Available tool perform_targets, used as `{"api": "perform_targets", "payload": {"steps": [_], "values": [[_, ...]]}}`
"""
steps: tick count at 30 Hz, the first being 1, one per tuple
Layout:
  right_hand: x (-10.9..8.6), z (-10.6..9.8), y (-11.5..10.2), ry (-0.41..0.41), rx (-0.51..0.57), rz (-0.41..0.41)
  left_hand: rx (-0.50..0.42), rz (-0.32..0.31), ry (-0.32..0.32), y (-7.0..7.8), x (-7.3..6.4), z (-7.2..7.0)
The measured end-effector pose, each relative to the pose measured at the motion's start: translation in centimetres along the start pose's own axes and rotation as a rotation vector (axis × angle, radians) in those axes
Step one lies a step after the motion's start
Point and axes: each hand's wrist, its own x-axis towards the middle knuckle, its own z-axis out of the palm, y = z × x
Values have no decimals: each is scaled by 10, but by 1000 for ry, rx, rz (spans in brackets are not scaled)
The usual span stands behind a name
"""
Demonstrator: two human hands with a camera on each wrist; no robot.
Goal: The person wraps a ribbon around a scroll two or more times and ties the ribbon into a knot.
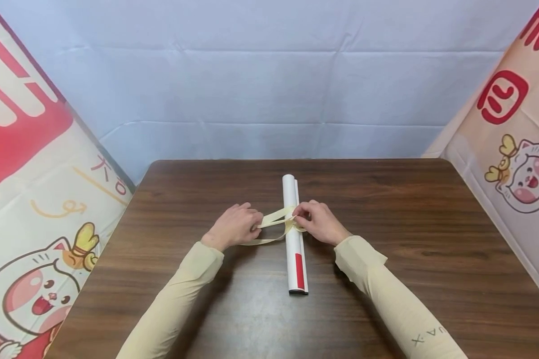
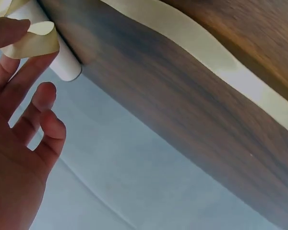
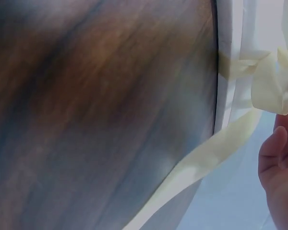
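Note:
A white roll (image 1: 290,259) with a red patch and a dark near end lies lengthwise on the table. Around its middle runs a pale yellow ribbon (image 1: 274,218). To the left of the roll, my left hand (image 1: 235,224) pinches a ribbon loop (image 2: 33,48) between thumb and fingers, the other fingers loosely bent. On the right side, my right hand (image 1: 321,223) pinches ribbon close to the roll; the right wrist view catches a ribbon loop (image 3: 269,86) at its fingers, partly cut off by the frame edge. A loose ribbon tail (image 2: 197,33) trails across the left wrist view.
The dark wood-grain table (image 1: 408,224) reaches back to a pale hanging cloth (image 1: 251,89). Printed panels with cartoon cats flank it, one panel (image 1: 27,199) on the left and another panel (image 1: 512,189) on the right.

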Motion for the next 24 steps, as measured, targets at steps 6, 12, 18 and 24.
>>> {"api": "perform_targets", "payload": {"steps": [6, 12, 18, 24], "values": [[1, -3, 0, -3, -10, 7, -17, -9, -37, -4, -10, -8], [1, -5, 0, 2, -27, 26, -35, -60, -91, -3, -23, -22], [1, -6, -1, -3, -41, 39, -69, -112, -145, 0, -35, -36], [1, -7, 0, 12, -58, 27, -100, -127, -179, 9, -46, -49]]}}
